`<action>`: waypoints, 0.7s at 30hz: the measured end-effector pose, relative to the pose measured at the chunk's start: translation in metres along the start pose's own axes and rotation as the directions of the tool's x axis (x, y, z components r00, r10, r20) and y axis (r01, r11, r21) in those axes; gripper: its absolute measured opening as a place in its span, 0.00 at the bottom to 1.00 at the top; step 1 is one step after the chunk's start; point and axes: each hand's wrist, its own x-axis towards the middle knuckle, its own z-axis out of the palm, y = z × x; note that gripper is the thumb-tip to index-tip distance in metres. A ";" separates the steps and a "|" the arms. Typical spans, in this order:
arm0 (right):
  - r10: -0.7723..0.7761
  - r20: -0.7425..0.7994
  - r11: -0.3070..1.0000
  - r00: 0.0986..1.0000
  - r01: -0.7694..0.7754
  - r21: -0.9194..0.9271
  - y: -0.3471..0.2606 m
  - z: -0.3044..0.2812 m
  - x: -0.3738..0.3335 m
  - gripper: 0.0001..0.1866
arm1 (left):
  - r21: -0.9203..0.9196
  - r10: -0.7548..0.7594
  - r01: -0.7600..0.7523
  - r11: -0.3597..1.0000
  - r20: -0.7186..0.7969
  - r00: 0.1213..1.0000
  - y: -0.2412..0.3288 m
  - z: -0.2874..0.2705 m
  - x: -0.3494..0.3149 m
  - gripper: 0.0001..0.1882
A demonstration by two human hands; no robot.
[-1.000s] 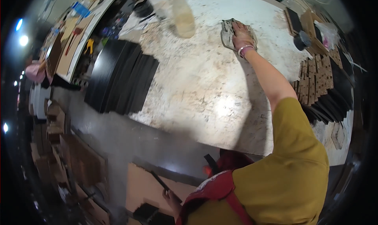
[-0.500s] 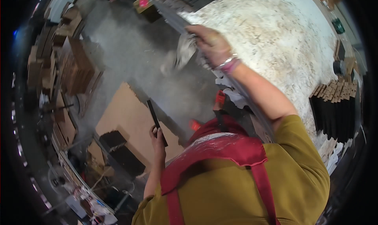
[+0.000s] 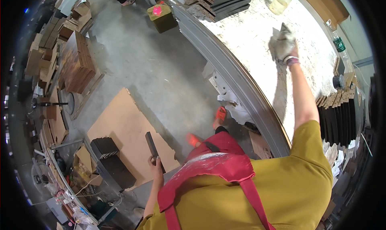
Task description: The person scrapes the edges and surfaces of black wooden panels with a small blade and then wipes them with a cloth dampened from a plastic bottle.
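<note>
My left hand (image 3: 157, 168), low at the left of my body, is closed round a narrow, dark flat strip (image 3: 152, 144) held out over the cardboard. My right arm reaches across a white, stained worktable (image 3: 253, 45). At its end my right hand (image 3: 294, 53) grips a crumpled pale grey rag (image 3: 282, 41) on or just above the tabletop; the rag covers most of the fingers. To the right of that arm, a row of dark strips (image 3: 337, 123) with brown ends stands on the table.
More dark strips (image 3: 231, 4) lie stacked at the table's far end, near a plastic jug (image 3: 280, 1). A yellowish can (image 3: 163, 18) stands on the floor. At left are dark blocks (image 3: 116, 169) on a cardboard sheet (image 3: 124, 109) and stacked brown boards (image 3: 78, 65).
My right hand, with the rag, has moved from the table's near edge rightward over the tabletop. My left hand still holds the strip, a little lower and farther left in the picture.
</note>
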 end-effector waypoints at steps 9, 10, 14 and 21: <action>0.168 0.755 0.457 0.634 0.628 -0.630 0.105 0.189 -0.177 0.23 | -0.153 -0.077 0.078 0.985 0.013 0.997 0.017 0.007 -0.008 0.26; 0.314 0.650 0.535 0.692 0.436 -0.724 0.095 0.204 -0.202 0.23 | -0.231 -0.028 0.028 0.973 0.005 1.000 0.024 0.005 -0.012 0.25; 0.504 0.702 0.850 0.504 -0.435 -0.298 0.067 0.195 -0.229 0.22 | -0.637 0.025 0.107 0.763 0.195 0.981 0.036 -0.016 -0.012 0.26; 0.378 0.502 0.874 0.778 -0.120 -0.471 0.010 0.026 -0.179 0.23 | -0.695 0.015 0.335 0.636 0.445 0.895 0.032 -0.045 0.001 0.29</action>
